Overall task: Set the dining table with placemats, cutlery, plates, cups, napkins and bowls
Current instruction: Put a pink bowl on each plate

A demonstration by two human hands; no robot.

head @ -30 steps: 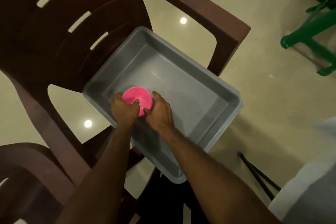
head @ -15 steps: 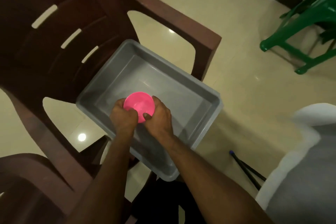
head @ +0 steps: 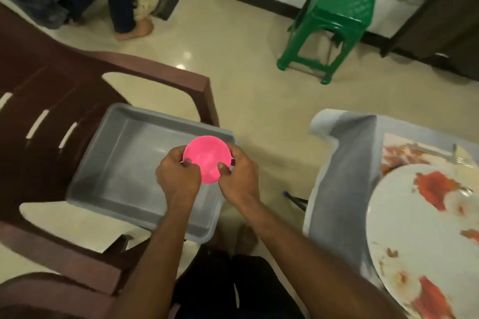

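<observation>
The pink bowl has come up out of the grey tub since a second ago and now hangs over its right edge, carried toward the desk. The left hand and right hand each pinch its rim, thumbs on top, so the grip is tight on the bowl from both sides. I reckon a rim pinch like that could let the bowl tip or slide free during the swing across. The tub sits on a brown chair. On the desk a floral plate already fills the near corner, which could crowd the landing spot. A green stool stands well apart
</observation>
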